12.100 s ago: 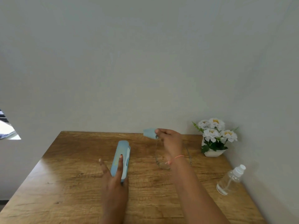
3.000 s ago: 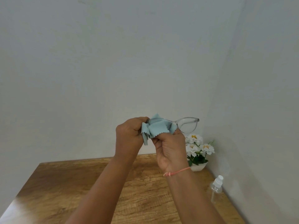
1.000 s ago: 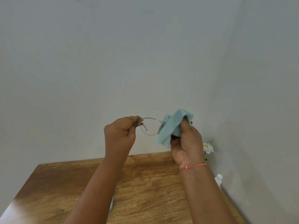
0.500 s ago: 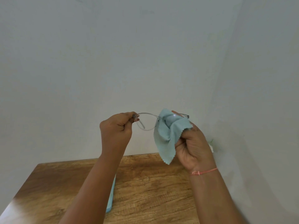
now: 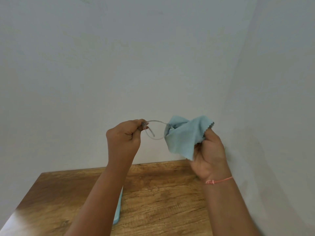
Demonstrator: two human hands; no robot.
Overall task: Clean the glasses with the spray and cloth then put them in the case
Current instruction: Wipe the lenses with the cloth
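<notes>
I hold the clear-framed glasses [image 5: 156,129] up in front of the wall, above the table. My left hand [image 5: 125,136] pinches their left end at the hinge. My right hand [image 5: 208,155] grips the light blue cloth [image 5: 185,136], which wraps over the right lens and hides it. The left lens shows bare between my hands. On the wooden table [image 5: 162,198] below lies the light blue case [image 5: 117,212], mostly hidden behind my left forearm. The spray bottle is out of sight.
White walls meet in a corner at the right, close to the table's right side. The flower pot seen earlier is hidden behind my right hand and arm.
The cloth has bunched up over the right lens and my right hand has shifted a little lower. My left hand keeps its pinch on the frame.
</notes>
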